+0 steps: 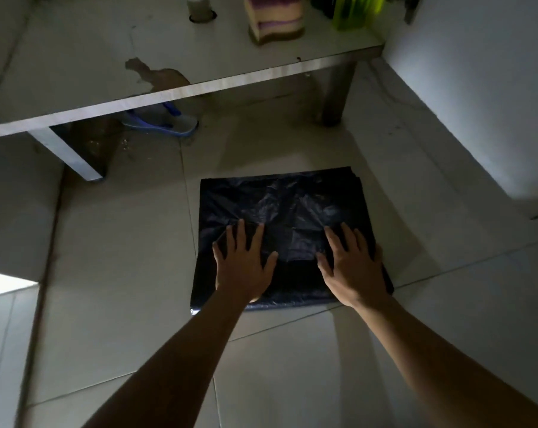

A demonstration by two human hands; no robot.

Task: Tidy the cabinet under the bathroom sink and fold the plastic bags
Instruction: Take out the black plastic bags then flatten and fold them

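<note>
Forearms (175, 359) reaching forward; fingers (241, 234) splayed wide, left hand (246, 270) and right hand (352, 270) pressing flat on near half of black plastic bag (280, 202), spread on floor tiles (122, 242) before front edge of low table (91, 72).

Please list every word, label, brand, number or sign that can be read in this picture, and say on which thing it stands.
No text can be read anywhere in this view.
Black plastic bag, pressed flat by the left hand and right hand: no print shows.
Green bottle: blurred and cut by the frame edge; any label is unreadable.
Stack of sponges: no writing shows.
Blue sandal: no mark can be made out.
</note>
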